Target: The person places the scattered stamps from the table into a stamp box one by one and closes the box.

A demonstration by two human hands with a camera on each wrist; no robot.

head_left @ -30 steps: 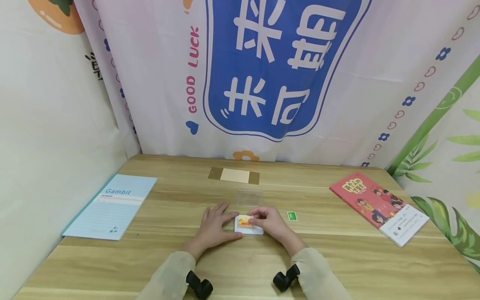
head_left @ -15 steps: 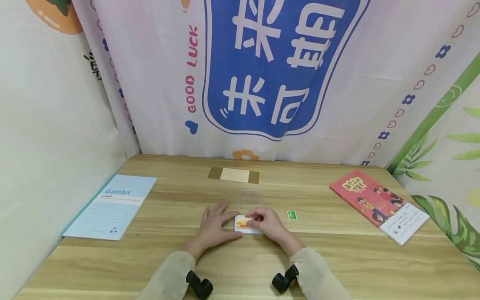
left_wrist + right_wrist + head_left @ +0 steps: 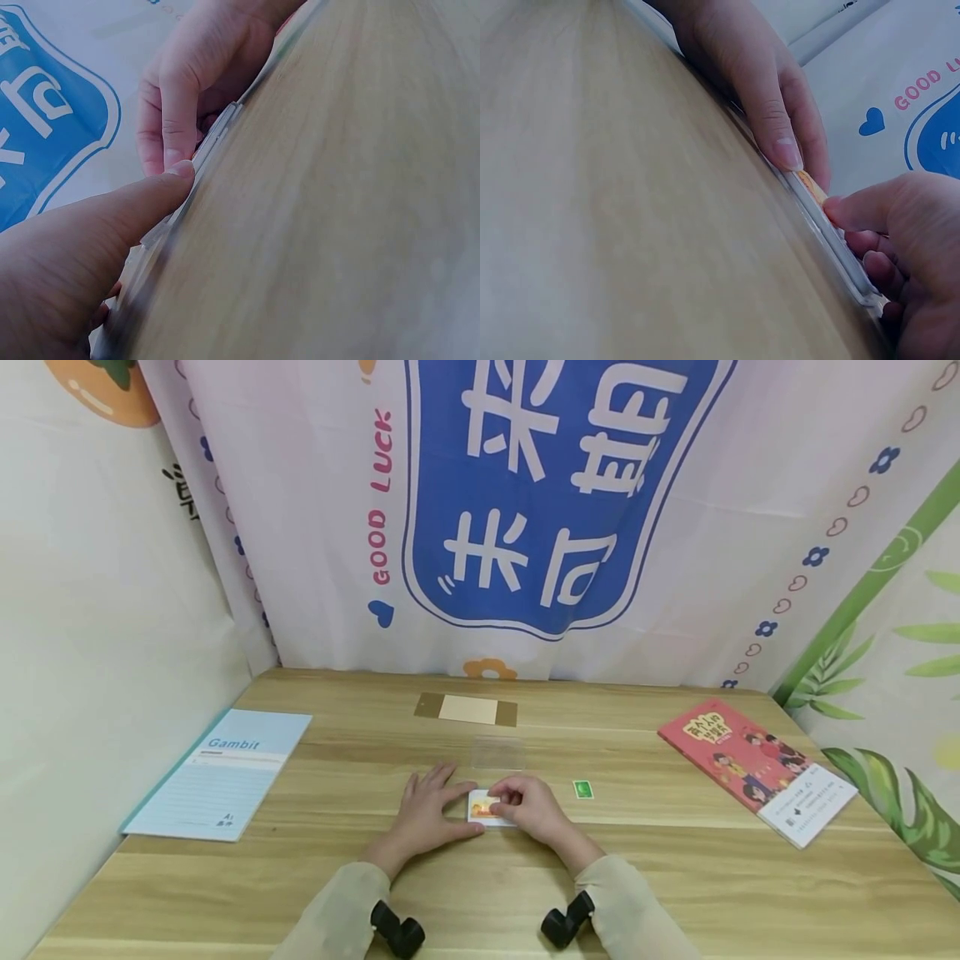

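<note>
A small orange-and-yellow printed card [image 3: 483, 808] lies over a flat white rectangular piece [image 3: 825, 232], seen edge-on low over the table in both wrist views. My right hand [image 3: 534, 810] bends over the card's right part, thumb and index finger pinching it there. In the right wrist view, the right thumb touches its orange edge. My left hand [image 3: 431, 814] rests on the table at the left, fingers spread. Its thumb and index finger touch the left side of the white piece. The right fingers hide much of that piece in the head view.
A clear plastic rectangle [image 3: 498, 752] lies just beyond the hands, and a small green stamp-like piece [image 3: 582, 789] to their right. Farther back is a brown-and-beige strip [image 3: 467, 708]. A pale blue notebook [image 3: 217, 775] lies left, a red book [image 3: 753, 768] right.
My right hand has moved slightly left, bringing the orange card from the middle of the white piece to its left side. The left hand stays in place.
</note>
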